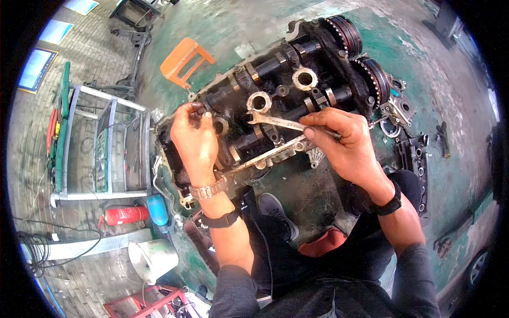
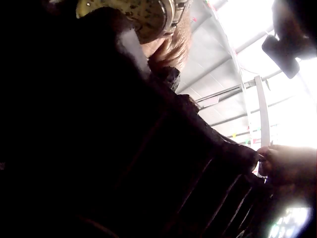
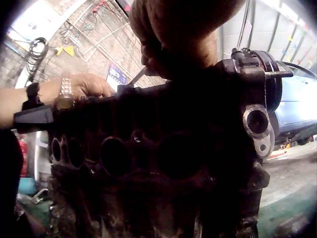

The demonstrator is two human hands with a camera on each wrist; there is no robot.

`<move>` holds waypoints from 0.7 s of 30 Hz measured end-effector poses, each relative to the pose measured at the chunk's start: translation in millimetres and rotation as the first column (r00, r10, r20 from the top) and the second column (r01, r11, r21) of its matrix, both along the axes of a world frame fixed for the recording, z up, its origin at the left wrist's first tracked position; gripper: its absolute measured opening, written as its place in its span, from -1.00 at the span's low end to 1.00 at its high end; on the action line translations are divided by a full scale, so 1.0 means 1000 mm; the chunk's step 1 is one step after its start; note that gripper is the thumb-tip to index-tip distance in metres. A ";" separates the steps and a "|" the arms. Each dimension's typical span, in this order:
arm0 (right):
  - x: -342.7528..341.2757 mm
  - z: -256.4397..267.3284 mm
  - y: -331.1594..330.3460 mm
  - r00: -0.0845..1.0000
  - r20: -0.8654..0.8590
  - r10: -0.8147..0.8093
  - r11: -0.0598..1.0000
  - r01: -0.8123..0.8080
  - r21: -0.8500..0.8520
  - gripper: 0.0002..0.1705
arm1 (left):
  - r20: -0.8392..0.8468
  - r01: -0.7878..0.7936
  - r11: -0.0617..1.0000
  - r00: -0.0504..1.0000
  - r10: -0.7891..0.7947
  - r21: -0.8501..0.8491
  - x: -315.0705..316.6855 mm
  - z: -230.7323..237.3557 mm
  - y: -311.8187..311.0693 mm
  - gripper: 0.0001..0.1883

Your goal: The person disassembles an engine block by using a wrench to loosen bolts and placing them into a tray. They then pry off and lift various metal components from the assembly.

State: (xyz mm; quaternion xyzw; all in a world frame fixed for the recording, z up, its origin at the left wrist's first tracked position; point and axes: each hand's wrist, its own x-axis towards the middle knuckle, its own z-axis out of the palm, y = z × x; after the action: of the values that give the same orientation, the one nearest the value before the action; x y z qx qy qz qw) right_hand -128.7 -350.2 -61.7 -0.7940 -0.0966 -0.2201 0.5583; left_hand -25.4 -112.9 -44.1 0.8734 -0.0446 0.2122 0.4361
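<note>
My right hand (image 1: pixel 344 143) pinches an open-end wrench (image 1: pixel 278 122) between thumb and fingers. The wrench's jaw end points left, over the top of a dark, oily engine (image 1: pixel 334 58) with exposed camshafts. My left hand (image 1: pixel 195 143) is low over the engine's left part, fingers bent beside a round pale-rimmed opening (image 1: pixel 220 126). Its fingertips look dark, and I cannot tell whether they pinch something small. In the right wrist view the left hand (image 3: pixel 89 85) lies along the engine's upper edge, near the wrench (image 3: pixel 137 76). The left wrist view is mostly dark.
Two toothed camshaft wheels (image 1: pixel 375 79) stick out at the engine's right end. An orange stool (image 1: pixel 183 55) stands behind. Left are a metal rack (image 1: pixel 101 196), a fire extinguisher (image 1: pixel 124 215) and a white bucket (image 1: pixel 154 259). Loose engine parts (image 1: pixel 411 159) lie right.
</note>
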 end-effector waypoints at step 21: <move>0.000 0.000 0.000 1.000 0.007 -0.004 1.000 0.004 -0.027 -0.84 | -0.111 -0.089 0.989 0.991 0.076 -0.117 -0.006 0.009 -0.008 -0.82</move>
State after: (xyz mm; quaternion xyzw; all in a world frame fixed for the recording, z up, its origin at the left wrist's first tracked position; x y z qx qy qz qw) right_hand -128.6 -349.8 -62.0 -0.8010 -0.1001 -0.2227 0.5465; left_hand -31.7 -121.1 -35.0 0.8563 0.0277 0.1857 0.4811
